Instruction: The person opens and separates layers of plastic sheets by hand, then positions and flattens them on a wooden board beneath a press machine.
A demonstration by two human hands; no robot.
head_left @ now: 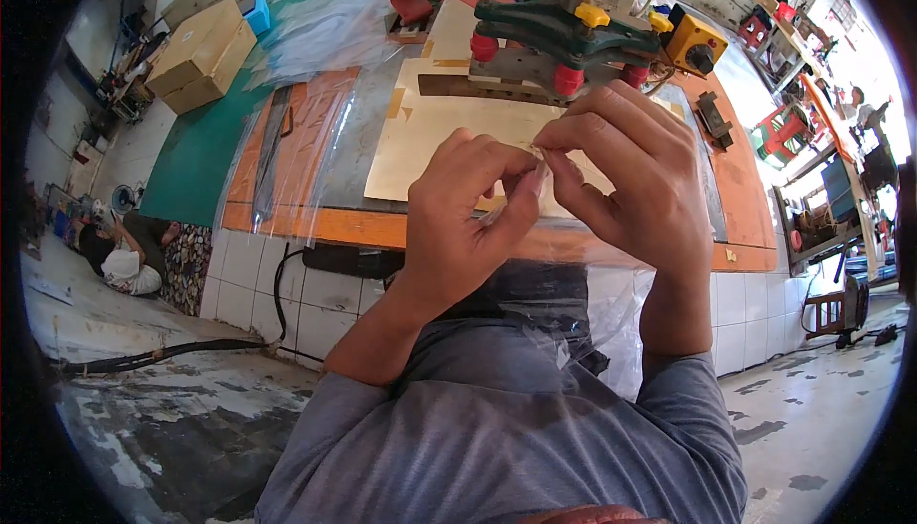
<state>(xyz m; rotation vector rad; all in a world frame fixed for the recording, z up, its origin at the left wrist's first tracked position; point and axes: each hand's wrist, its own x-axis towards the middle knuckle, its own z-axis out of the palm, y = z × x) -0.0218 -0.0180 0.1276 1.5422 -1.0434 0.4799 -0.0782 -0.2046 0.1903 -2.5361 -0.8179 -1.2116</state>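
My left hand (468,204) and my right hand (635,171) meet fingertip to fingertip above the front of the work table. Both pinch thin clear plastic film (621,319), which hangs below them over the table edge toward my lap. A tiny pale bit shows at the fingertips, too small to name. Beneath my hands lies a tan board (401,166) with pieces of tape on it. Just beyond them stands a press machine (564,32) with a dark green frame, yellow knobs and red feet, over a dark metal bar (487,87).
Clear plastic sheets (315,42) are heaped at the left, with a flat dark strip (272,147) nearby. A cardboard box (201,56) sits on the green surface (196,161). Right of the press are a yellow control box (695,44) and a metal block (714,120). Another person (134,256) is low at far left.
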